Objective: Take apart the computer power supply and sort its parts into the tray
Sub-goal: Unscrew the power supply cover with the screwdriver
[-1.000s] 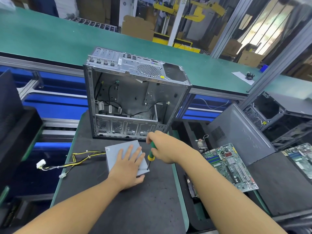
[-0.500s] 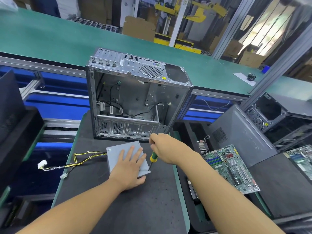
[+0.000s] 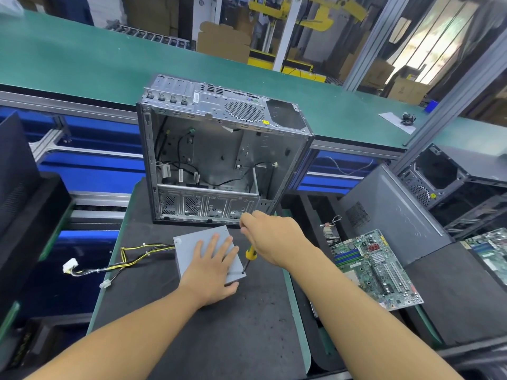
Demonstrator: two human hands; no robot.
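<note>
Hardly anything has moved since a second ago: the left hand stays flat on the power supply, and the right hand has closed a touch lower over the screwdriver, so less of the green end of its handle shows.

From where I stand, the grey supply lies flat on the dark mat, just in front of the open computer case and not touching it. The left palm presses on the box's lid with the fingers straight and spread. The right hand's fingers are curled round the top of the yellow handle. The tool stands steeply, leaning a little to the right, with its tip on the near right corner of the lid.

A bundle of yellow and black cables runs out of the supply's left side and ends in a white connector beyond the mat's edge. A smaller connector lies nearer.

The case stands upright with its side off, and loose black wires hang inside it. To the right a green motherboard lies partly over a black foam tray, with a grey side panel leaning behind it. Further right sits a second case. A green conveyor belt runs across the back.
</note>
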